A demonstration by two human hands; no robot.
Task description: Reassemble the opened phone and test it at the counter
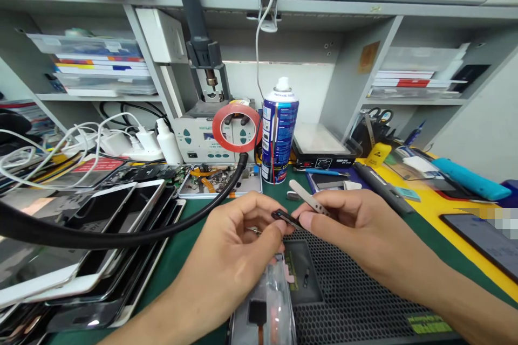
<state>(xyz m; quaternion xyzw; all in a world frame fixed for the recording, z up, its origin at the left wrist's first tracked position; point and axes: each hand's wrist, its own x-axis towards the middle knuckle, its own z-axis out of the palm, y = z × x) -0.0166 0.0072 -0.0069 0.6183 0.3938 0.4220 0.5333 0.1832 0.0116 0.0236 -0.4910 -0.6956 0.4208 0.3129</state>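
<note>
Between the thumb and fingers of my left hand [243, 245] is a small, narrow black part [284, 217], which looks like a phone component. My right hand [352, 223] is closed around metal tweezers [304, 195], whose blunt end points up and away. The right thumb and fingertips meet the black part's near-right end; the tweezer tips are hidden. Below my left hand lies an opened phone body [265, 307] with clear film over it and a dark square piece inside. A tiny dark part [306, 278] rests on the black perforated mat [352, 291].
A spray can [279, 135], a red tape roll [218, 128] and a tray of small parts [220, 186] stand behind my hands. Stacked phone screens [133, 259] fill the left. A black hose [162, 234] crosses there. A hot plate [324, 145] sits at back right.
</note>
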